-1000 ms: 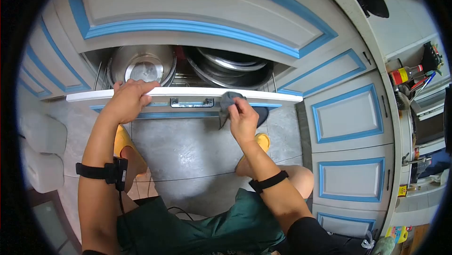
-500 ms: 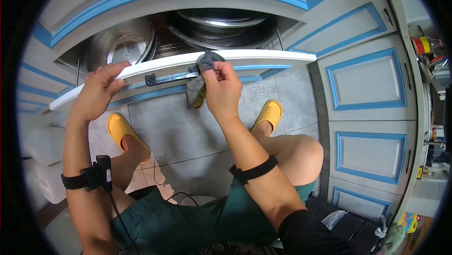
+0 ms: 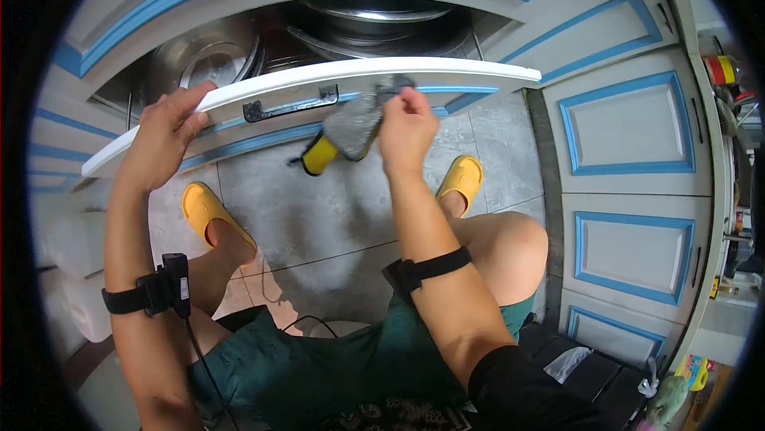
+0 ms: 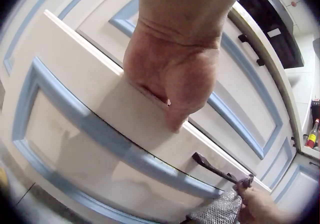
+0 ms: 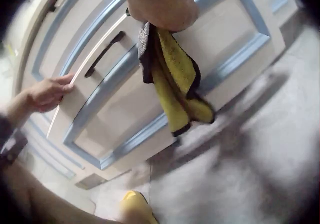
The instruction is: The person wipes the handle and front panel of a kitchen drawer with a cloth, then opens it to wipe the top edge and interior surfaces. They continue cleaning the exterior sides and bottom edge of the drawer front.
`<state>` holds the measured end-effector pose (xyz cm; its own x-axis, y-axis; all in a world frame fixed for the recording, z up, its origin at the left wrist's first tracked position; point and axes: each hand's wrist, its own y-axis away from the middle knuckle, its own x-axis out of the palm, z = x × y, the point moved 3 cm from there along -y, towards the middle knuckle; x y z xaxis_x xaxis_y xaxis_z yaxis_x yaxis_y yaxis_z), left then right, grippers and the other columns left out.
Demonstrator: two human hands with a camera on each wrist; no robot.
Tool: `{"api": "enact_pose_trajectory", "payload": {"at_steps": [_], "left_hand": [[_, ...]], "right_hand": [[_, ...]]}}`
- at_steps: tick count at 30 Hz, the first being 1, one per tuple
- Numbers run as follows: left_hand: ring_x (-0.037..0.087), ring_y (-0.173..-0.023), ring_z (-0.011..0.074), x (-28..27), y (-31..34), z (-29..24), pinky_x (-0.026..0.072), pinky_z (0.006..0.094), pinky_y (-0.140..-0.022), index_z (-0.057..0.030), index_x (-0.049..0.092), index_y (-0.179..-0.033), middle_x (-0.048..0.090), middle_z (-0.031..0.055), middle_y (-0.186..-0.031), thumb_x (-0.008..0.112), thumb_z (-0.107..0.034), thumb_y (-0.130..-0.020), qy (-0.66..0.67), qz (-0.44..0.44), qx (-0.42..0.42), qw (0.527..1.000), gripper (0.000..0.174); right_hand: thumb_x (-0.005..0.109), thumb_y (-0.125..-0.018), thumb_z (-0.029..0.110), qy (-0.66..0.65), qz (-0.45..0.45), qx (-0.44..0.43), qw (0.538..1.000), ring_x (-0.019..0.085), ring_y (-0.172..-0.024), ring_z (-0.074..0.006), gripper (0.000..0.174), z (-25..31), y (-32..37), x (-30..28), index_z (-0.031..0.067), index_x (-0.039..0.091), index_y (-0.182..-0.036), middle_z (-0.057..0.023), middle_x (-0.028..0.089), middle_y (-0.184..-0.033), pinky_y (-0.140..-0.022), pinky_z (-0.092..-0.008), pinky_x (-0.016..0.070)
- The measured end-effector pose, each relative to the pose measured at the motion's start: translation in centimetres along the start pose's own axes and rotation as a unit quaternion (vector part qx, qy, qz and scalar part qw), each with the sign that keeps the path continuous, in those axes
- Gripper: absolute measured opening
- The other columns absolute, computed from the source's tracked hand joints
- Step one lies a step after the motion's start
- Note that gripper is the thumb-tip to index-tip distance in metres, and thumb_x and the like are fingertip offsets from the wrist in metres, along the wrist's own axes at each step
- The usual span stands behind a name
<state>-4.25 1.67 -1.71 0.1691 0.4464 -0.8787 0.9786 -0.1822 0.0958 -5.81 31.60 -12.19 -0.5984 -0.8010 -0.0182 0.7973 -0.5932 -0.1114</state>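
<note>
A drawer front [image 3: 358, 72] with a white top edge, blue trim and a dark handle [image 3: 291, 103] stands pulled out. My left hand [image 3: 171, 132] grips its top edge toward the left end, the thumb on the outer face and the fingers over the edge. To the right of the handle, my right hand [image 3: 408, 132] pinches a cleaning cloth [image 3: 351, 132], bunched at the drawer's face. The cloth is grey mesh on one side; its yellow side with dark edging [image 5: 177, 79] hangs down in the right wrist view.
Inside the drawer are a steel pot [image 3: 211, 56] on the left and several large metal basins [image 3: 374, 29] on the right. Cabinet doors [image 3: 629, 124] line the right side. Below, feet in yellow slippers [image 3: 462, 180] stand on the grey tiled floor [image 3: 319, 224].
The right hand wiped left to the handle's right end, then came back right with the cloth. More of the cloth hangs in sight now. The left hand has stayed on the edge.
</note>
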Motion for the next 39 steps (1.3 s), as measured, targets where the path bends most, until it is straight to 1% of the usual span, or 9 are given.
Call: {"api": "enact_pose_trajectory", "payload": {"at_steps": [4,10,13,15,20,24,27,36,39], "left_hand": [[0.053,-0.1,0.034,0.3,0.1,0.9,0.0372,0.0414,-0.095,-0.0121,0.057,-0.123,0.062,0.0146,-0.107,0.056,-0.012,-0.09,-0.031,-0.025,0.041,0.998,0.034],[0.053,-0.1,0.0333,0.1,0.1,-0.2,0.0362,0.0421,-0.096,-0.0106,0.056,-0.123,0.061,0.0147,-0.106,0.056,-0.012,-0.09,-0.044,-0.023,0.03,0.998,0.033],[0.053,-0.099,0.0329,0.2,0.3,0.7,0.0363,0.0425,-0.094,-0.0082,0.056,-0.121,0.06,0.0138,-0.102,0.056,-0.014,-0.089,-0.043,-0.022,0.037,0.998,0.033],[0.053,-0.099,0.0321,0.1,0.2,0.0,0.036,0.0423,-0.094,-0.0086,0.056,-0.121,0.059,0.0132,-0.101,0.056,-0.013,-0.089,-0.049,-0.017,0.036,0.998,0.032],[0.052,-0.101,0.031,0.3,-0.1,0.1,0.0358,0.041,-0.095,-0.0095,0.056,-0.121,0.06,0.0129,-0.102,0.056,-0.013,-0.089,-0.032,-0.015,0.022,0.999,0.032],[0.052,-0.104,0.0316,-0.4,-0.2,-0.1,0.0353,0.0411,-0.097,-0.0098,0.056,-0.122,0.06,0.0139,-0.11,0.057,-0.014,-0.089,-0.007,0.04,0.004,0.999,0.034],[0.052,-0.108,0.0332,0.1,0.4,0.6,0.0372,0.0415,-0.097,-0.0089,0.056,-0.124,0.06,0.0152,-0.116,0.058,-0.014,-0.089,-0.052,-0.016,0.043,0.998,0.035],[0.055,-0.107,0.0356,-1.6,1.4,4.7,0.04,0.0438,-0.095,-0.0045,0.058,-0.119,0.062,0.0171,-0.11,0.059,-0.016,-0.088,-0.016,-0.021,-0.015,1.0,0.033],[0.055,-0.104,0.0355,-1.1,1.9,4.9,0.0392,0.0449,-0.094,-0.0045,0.059,-0.115,0.062,0.0174,-0.104,0.058,-0.019,-0.088,-0.056,-0.05,0.004,0.997,0.03]], "right_hand": [[0.064,-0.078,0.004,0.002,0.11,-0.11,0.988,0.05,-0.061,-0.0065,0.011,3.4,2.1,1.8,-0.0023,0.065,-0.086,0.0007,0.058,-0.067,-0.058,-0.023,0.0433],[0.064,-0.075,0.003,0.013,0.037,-0.019,0.999,0.05,-0.059,-0.008,0.01,0.7,0.7,1.0,-0.001,0.065,-0.084,-0.001,0.058,-0.066,-0.058,-0.0238,0.0444],[0.065,-0.075,0.003,0.068,0.062,-0.074,0.993,0.055,-0.059,-0.0118,0.009,1.6,1.4,1.4,-0.0002,0.065,-0.084,-0.0041,0.061,-0.068,-0.059,-0.0272,0.0469],[0.065,-0.074,0.005,0.118,0.106,-0.227,0.961,0.062,-0.066,-0.0259,0.008,4.7,3.0,2.8,0.0018,0.064,-0.081,-0.0121,0.063,-0.076,-0.063,-0.0349,0.0497],[0.064,-0.074,0.002,0.159,0.109,-0.216,0.957,0.06,-0.07,-0.0297,0.011,3.5,0.2,0.4,0.0032,0.065,-0.085,-0.0135,0.06,-0.078,-0.065,-0.0355,0.0484],[0.066,-0.072,-0.002,0.188,0.17,-0.353,0.901,0.057,-0.075,-0.0287,0.023,7.0,0.4,0.4,0.0063,0.067,-0.093,-0.0101,0.058,-0.082,-0.066,-0.0358,0.0462],[0.068,-0.069,-0.001,0.247,0.237,-0.498,0.797,0.054,-0.076,-0.0278,0.026,8.7,0.0,1.7,0.0087,0.068,-0.092,-0.0076,0.055,-0.081,-0.066,-0.0359,0.0443],[0.068,-0.067,0.002,0.308,0.429,-0.591,0.61,0.053,-0.082,-0.0268,0.025,11.3,0.8,4.9,0.0108,0.066,-0.09,-0.0049,0.054,-0.084,-0.073,-0.0381,0.0436],[0.067,-0.067,0.004,0.323,0.389,-0.558,0.658,0.054,-0.083,-0.0259,0.027,11.0,1.3,6.0,0.0114,0.065,-0.094,-0.0043,0.055,-0.086,-0.07,-0.0364,0.0428]]}}
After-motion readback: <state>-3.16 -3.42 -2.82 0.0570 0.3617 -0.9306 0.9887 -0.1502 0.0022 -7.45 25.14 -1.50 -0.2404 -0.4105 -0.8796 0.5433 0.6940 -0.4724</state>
